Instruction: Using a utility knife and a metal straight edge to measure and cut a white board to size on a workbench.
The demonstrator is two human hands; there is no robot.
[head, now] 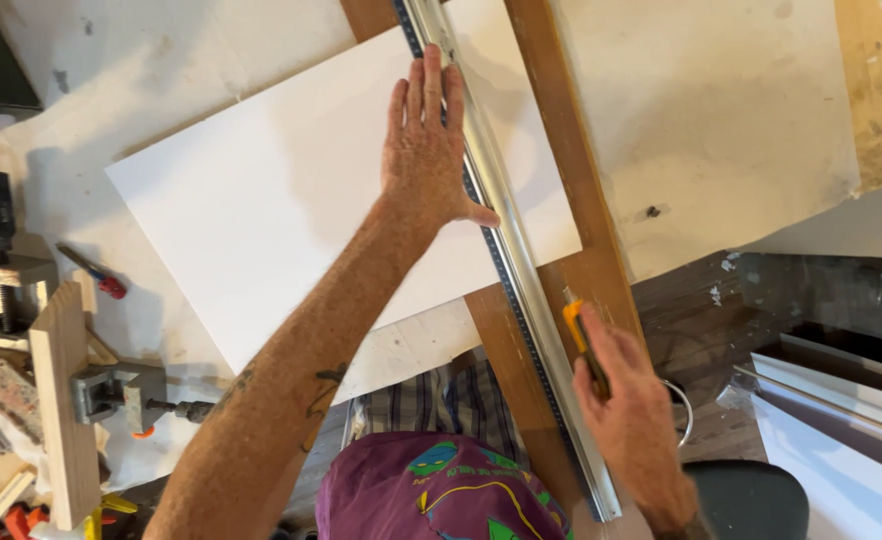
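My left hand (426, 150) lies flat, pinning the metal straightedge (506, 250) on the white board (281, 200); my right hand (626, 410) grips the yellow utility knife (581, 335) at the straightedge's near end, blade along its length.

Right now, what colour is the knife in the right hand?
Yellow-orange with a black body, the utility knife shows best in the head view.

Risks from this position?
1. The left hand presses the long metal straightedge with its thumb beside the cutting edge; the yellow utility knife in the right hand might ride up toward it.
2. Pressure is at one spot only, so the straightedge may pivot on the white rectangular board.
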